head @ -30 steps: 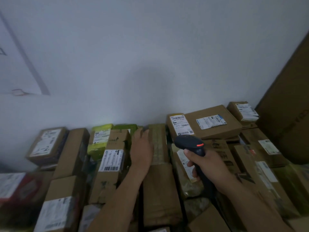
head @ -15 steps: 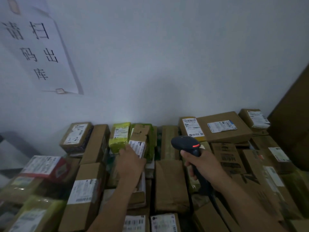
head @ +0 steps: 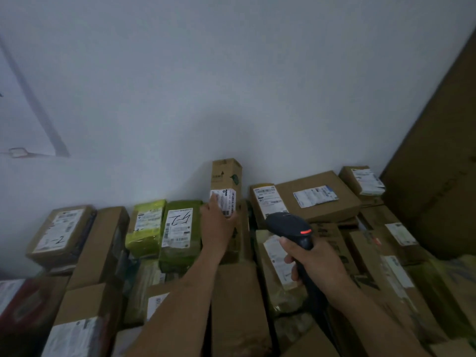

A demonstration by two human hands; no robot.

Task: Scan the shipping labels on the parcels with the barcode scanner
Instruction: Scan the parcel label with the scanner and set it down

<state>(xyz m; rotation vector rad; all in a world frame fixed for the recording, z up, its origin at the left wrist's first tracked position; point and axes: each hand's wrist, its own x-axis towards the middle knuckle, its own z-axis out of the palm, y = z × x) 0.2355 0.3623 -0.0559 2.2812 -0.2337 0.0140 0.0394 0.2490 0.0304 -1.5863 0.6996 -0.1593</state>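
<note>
A narrow brown parcel (head: 226,173) stands upright against the wall, raised above the pile, and my left hand (head: 217,222) grips it from the left. Its white shipping label (head: 225,203) with a barcode faces me, partly covered by my fingers. My right hand (head: 315,264) grips the handle of the black barcode scanner (head: 288,226). The scanner's head points up and left toward the parcel and shows an orange mark on top. Scanner and parcel are apart.
Many labelled parcels cover the surface: green-wrapped ones (head: 180,228) left of my hand, brown boxes (head: 319,197) at the right, a box marked "-2" (head: 59,233) at the far left. A large cardboard sheet (head: 443,161) leans at the right. The white wall (head: 231,86) stands behind.
My left hand has lifted the narrow brown parcel and stood it upright with its label facing me. The scanner stays in my right hand, roughly in place. The view swung right.
</note>
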